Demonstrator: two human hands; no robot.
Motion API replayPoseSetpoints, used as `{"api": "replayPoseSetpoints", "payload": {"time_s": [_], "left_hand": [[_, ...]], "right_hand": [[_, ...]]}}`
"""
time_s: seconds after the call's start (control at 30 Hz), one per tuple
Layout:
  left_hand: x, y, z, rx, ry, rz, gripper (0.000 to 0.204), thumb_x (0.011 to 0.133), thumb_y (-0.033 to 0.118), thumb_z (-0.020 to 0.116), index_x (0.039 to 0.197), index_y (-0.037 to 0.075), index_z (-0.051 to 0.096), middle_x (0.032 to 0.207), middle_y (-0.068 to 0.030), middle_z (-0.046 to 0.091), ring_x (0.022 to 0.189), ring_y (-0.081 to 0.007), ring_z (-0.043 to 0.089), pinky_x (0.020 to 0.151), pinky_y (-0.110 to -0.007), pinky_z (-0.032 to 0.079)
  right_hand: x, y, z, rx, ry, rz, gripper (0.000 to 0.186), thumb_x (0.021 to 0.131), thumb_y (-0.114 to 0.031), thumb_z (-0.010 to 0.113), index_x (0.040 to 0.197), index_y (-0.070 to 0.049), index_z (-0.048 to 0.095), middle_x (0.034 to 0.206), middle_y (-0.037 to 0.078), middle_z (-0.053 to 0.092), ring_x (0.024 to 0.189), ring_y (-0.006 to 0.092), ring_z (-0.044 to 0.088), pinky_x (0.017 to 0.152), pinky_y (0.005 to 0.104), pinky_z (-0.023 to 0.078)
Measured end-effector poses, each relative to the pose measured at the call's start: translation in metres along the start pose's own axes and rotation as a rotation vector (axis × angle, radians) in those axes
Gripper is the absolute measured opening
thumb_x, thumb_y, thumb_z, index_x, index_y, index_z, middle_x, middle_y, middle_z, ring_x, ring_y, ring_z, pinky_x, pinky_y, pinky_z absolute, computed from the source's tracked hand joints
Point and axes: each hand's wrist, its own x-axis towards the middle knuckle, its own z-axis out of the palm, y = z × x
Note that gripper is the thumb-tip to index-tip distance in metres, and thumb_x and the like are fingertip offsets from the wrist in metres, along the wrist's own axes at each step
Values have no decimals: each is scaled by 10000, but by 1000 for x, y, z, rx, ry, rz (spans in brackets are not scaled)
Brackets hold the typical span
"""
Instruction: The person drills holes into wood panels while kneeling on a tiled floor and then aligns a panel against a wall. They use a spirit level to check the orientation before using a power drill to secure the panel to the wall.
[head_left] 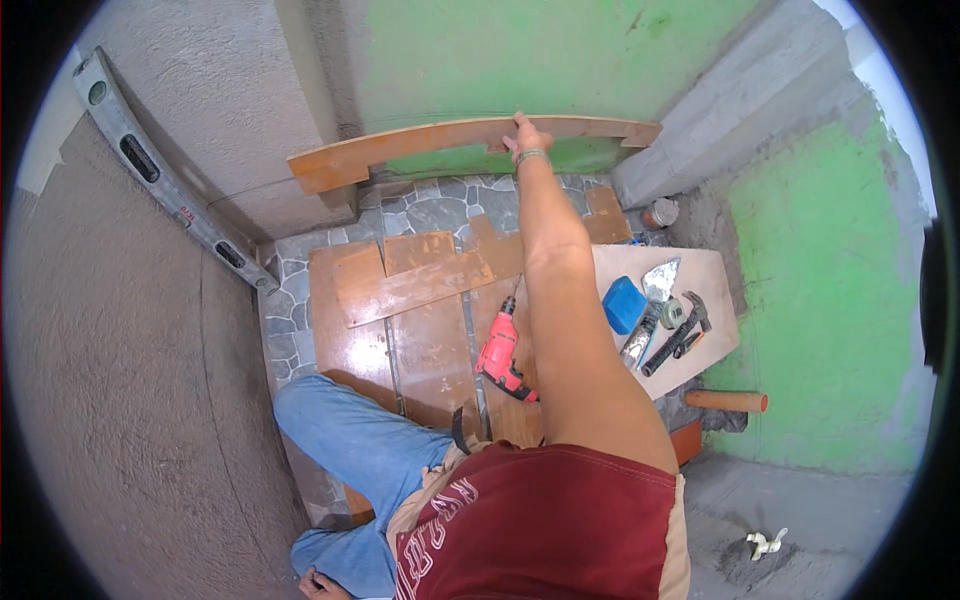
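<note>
- Right grip closed on the board, finger over its upper edge
- Board stands on edge, reaching out both sides of that grip, before the green wall
- Left grip low by the jeans; cannot tell its state
- Step: seemingly positioning the board; next calls for a steady, level hold

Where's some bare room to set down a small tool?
There's a bare patch of brown board between the red drill, the jeans leg and the wooden strip above. The pale board is crowded: blue block, trowel, tape measure, hammer.
</note>
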Motion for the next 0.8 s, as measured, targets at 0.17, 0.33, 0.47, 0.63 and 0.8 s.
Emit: {"api": "replayPoseSetpoints", "payload": {"time_s": [0.17, 0.33, 0.47, 0.63, 0.8], "left_hand": [[2, 14, -6, -4, -24, -46, 381, 927, 290, 676, 1000, -83, 653, 952, -279, 655, 890, -407, 620, 844, -475, 509], [2, 25, -9, -22, -89, -153, 418, 922, 301, 675, 1058, -93, 649, 1080, -294, 649, 994, -429, 619, 920, -478, 498], [8, 13, 2, -131, -113, -153, 255, 911, 117, 512, 1016, -69, 651, 997, -196, 577, 979, -358, 568, 908, -441, 439], [6, 8, 1, -163, -41, -129, 261, 916, 146, 517, 991, -68, 647, 981, -191, 573, 955, -356, 568, 877, -437, 445], [20, 52, -22, 34, -142, -137, 455, 947, 314, 633, 1148, -94, 633, 1236, -315, 600, 1135, -442, 579, 994, -486, 459]], "right_hand": [[-47, 19, -15, -7, -3, 6, 773, 813, -30, 750, 1395, 90, 256, 1410, 255, 423, 1197, 393, 541, 926, 578, 562], [-61, 37, -53, 82, 70, -74, 859, 790, -77, 765, 1431, 96, 218, 1425, 241, 415, 1224, 372, 530, 914, 589, 564], [-44, 6, -94, 50, 57, -67, 909, 790, -116, 756, 1490, 17, 193, 1487, 221, 348, 1240, 389, 517, 857, 547, 591], [-30, -13, -86, 33, 213, -54, 789, 777, -112, 747, 1406, 16, 289, 1419, 227, 426, 1212, 398, 535, 837, 535, 597], [16, -34, -108, -14, 156, -43, 671, 820, -125, 697, 1318, 94, 304, 1341, 291, 461, 1043, 422, 634, 791, 528, 629]]}}
